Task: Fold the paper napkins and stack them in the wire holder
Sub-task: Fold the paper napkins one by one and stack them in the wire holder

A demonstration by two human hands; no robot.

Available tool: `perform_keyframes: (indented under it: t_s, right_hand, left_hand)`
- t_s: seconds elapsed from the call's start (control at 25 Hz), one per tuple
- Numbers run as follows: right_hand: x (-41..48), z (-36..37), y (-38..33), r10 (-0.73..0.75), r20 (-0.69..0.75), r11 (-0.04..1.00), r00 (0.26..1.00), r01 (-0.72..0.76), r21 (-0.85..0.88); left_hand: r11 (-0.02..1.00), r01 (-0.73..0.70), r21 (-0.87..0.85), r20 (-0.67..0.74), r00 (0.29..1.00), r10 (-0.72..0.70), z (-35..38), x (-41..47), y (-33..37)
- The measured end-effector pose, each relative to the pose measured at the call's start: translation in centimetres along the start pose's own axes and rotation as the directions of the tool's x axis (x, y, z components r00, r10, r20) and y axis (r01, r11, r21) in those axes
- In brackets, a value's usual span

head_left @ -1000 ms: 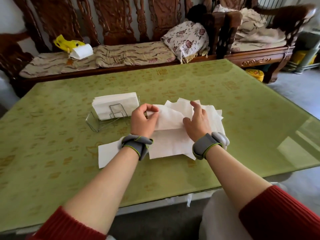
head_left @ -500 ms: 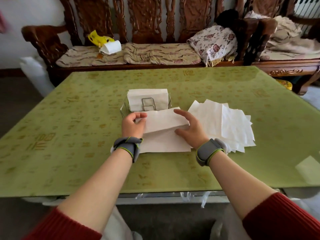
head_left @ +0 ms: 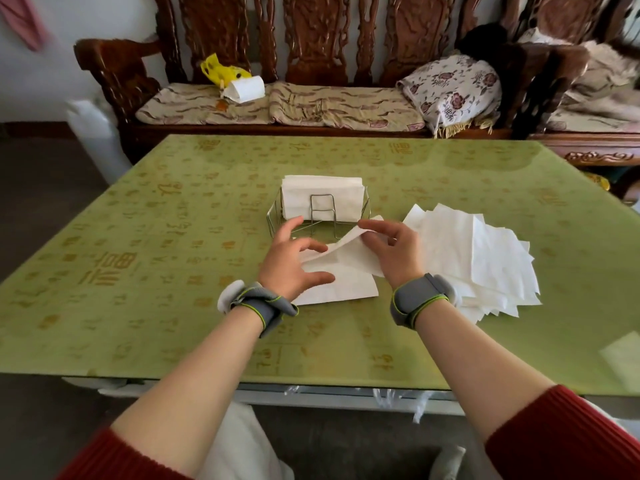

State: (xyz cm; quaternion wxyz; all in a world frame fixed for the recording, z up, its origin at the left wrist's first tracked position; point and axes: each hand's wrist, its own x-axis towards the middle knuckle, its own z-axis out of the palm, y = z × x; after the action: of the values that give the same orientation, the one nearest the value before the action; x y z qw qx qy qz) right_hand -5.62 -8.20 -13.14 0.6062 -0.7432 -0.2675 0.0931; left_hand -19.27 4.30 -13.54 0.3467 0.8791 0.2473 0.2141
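One white paper napkin (head_left: 346,275) lies on the green table just in front of me, its far edge lifted. My right hand (head_left: 394,251) pinches that raised edge between thumb and fingers. My left hand (head_left: 291,261) lies on the napkin's left part with spread fingers, holding it flat. Just beyond the hands stands the wire holder (head_left: 318,216), with a stack of folded napkins (head_left: 322,195) standing in it. A loose pile of unfolded napkins (head_left: 485,258) lies to the right of my right hand.
The green patterned table (head_left: 173,271) has a glass top and reaches to its near edge below my forearms. Behind it stands a carved wooden bench (head_left: 311,98) with cushions, a floral pillow (head_left: 457,88) and a yellow object with a white paper (head_left: 235,81).
The napkin was moved from the pile to the spot before the holder. My left hand let go of its corner and now lies flat; my right hand has lifted the far edge.
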Motion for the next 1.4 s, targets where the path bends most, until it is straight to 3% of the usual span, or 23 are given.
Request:
perform_keyframes:
  t_s: [0.08,0.16,0.28,0.36,0.48,0.72,1.12,1.24,1.32,1.4]
  right_hand:
    - [0.2,-0.3,0.0,-0.044,-0.061,0.999,0.997,0.043,-0.020]
    - [0.6,-0.7,0.4,-0.098,-0.121,0.992,0.988,0.088,-0.089]
    - [1.5,-1.1,1.2,-0.058,-0.044,0.996,0.997,0.055,-0.073]
    - [1.7,-0.8,1.8,0.009,0.018,0.996,1.000,-0.008,-0.085]
    - [1.7,-0.4,3.3,0.064,0.087,0.964,0.994,-0.038,-0.265]
    - [1.9,0.8,4.5,0.078,0.106,0.907,0.991,-0.026,-0.421]
    - [1.9,1.7,4.7,0.072,0.107,0.764,0.992,0.014,-0.645]
    - [1.4,0.7,4.3,0.030,0.118,0.827,0.993,0.042,-0.560]
    - [1.1,-0.9,3.9,-0.063,0.117,0.869,0.991,0.112,-0.482]
    - [1.2,-2.7,3.4,-0.144,0.062,0.890,0.988,0.157,-0.428]
  left_hand:
    - [0.995,-0.053,0.082,-0.177,0.982,0.067,0.2,0.6,-0.5]
    - [0.999,-0.038,0.018,-0.318,0.947,0.042,-0.3,1.1,-0.3]
    - [0.987,0.127,-0.100,-0.295,0.943,-0.151,-0.6,1.3,0.0]
    - [0.981,0.194,-0.014,-0.270,0.944,-0.190,0.3,1.2,-0.9]
    - [0.962,0.259,0.089,-0.242,0.942,-0.231,1.6,0.4,-2.2]
    - [0.904,0.244,0.350,-0.217,0.960,-0.175,2.0,-0.6,-3.3]
    - [0.847,0.219,0.484,-0.209,0.969,-0.131,2.5,-0.8,-3.5]
    - [0.813,0.129,0.568,-0.271,0.962,0.037,2.5,-0.7,-2.4]
    - [0.890,-0.068,0.451,-0.197,0.965,0.173,3.7,0.1,0.1]
    - [0.979,-0.141,0.150,-0.032,0.989,0.147,6.1,1.1,3.2]
